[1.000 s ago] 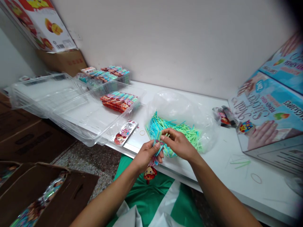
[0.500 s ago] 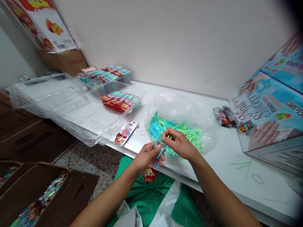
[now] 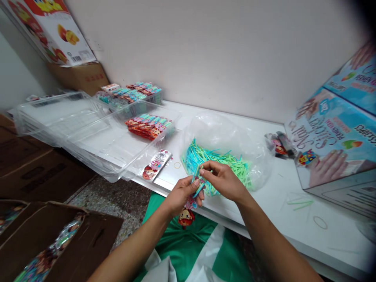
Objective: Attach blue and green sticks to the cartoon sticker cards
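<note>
My left hand is closed on a small candy packet with a red-haired cartoon face, which hangs below the fingers over my lap. Several thin blue and green sticks stand at the packet's upper end, between my two hands. With fingertips pinched together, my right hand grips the tops of these sticks. Just behind the hands, a clear plastic bag lies open on the table, with a heap of blue and green sticks inside. How the sticks sit in the packet is hidden by my fingers.
Large clear trays overhang the table's front edge at left, with a stack of packets in one. A single packet lies nearer. Rubber bands, loose green sticks and a blue printed box are at right. An open carton stands lower left.
Hardly anything differs. My right hand has shifted very slightly at the sticks, while the left keeps its hold on the packet.
</note>
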Demonstrator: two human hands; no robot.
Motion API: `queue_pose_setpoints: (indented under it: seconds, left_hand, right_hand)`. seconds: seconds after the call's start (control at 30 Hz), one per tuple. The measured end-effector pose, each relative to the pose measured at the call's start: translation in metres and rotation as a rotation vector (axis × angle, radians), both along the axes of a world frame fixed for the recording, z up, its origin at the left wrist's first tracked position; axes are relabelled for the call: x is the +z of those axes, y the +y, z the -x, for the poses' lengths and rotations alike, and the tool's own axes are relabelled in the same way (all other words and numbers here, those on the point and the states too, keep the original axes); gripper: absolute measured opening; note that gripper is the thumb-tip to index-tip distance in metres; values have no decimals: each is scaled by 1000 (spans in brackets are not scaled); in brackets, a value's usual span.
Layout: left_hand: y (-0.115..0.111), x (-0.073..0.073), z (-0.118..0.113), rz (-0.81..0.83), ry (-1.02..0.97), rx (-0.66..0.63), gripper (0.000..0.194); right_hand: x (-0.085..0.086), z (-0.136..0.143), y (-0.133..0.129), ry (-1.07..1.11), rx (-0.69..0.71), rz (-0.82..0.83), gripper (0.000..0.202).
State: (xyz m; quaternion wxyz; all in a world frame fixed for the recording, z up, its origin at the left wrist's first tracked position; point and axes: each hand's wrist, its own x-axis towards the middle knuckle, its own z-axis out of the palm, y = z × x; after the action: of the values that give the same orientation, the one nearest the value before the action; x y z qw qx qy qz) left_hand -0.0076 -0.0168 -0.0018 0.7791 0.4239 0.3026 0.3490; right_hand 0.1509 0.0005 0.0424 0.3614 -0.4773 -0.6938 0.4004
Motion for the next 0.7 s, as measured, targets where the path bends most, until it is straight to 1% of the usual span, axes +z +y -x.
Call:
queue_pose_setpoints:
  seconds: [0.1,0.2,0.27,0.37,0.5,0.6,0.7]
  left_hand:
    - [-1,-1,0,8,1,-7,31]
    - [-1,0,0,7,-11,26,31]
    - [-1,1,0,-2,-7,39,32]
    - [0,1,0,-5,11,26,35]
    - [0,0,1,14,8,8,35]
    - [-1,-1,2,19,-12,-13,32]
    - [-1,-2,3,23,-18,-22,31]
  right_hand:
    - [1,-1,-1,-42,-23,4,13]
    - [3,-4,-3,-123,-57,13,9]
    - [4,-6,-5,-174,-54,25,7]
    - [6,-7,-6,-205,-44,14,8]
    - [8,-3,-5,-126,-51,-33,13]
    - [8,0,-4,-56,-16,-15,15]
    - [8,2,-3,-52,-8,-2,13]
